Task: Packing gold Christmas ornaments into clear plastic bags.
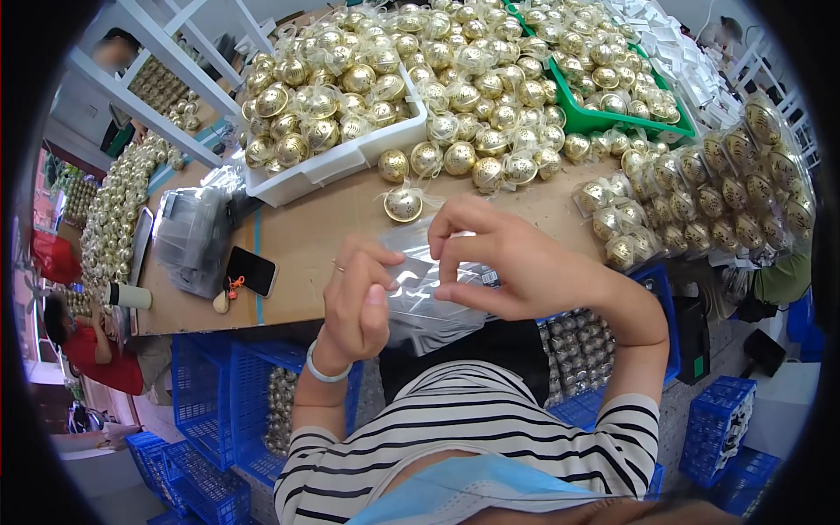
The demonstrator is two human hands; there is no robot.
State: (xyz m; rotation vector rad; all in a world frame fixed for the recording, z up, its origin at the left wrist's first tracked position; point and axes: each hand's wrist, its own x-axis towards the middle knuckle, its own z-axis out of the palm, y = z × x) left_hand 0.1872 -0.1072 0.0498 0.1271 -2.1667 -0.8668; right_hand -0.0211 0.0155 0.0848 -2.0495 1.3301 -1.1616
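Note:
My left hand [357, 302], wearing a ring and a pale bracelet, has its fingers closed at the left edge of a clear plastic package [429, 319]. The package lies by the table's front edge and seems to be folded or layered film. My right hand [516, 262] is curled over its right side, thumb and fingertips brought together on the plastic. A small dark label shows beside the right fingers. Just beyond my hands sits a single gold ball ornament [403, 204] with a sheer ribbon.
Gold ornaments fill a white tray [350, 159], a green tray [604, 122] and a heap between them. Filled clear packs [717, 188] stand at right. A dark plastic stack [188, 241], phone [253, 271] and cup [129, 296] lie left. Blue crates [206, 394] sit below.

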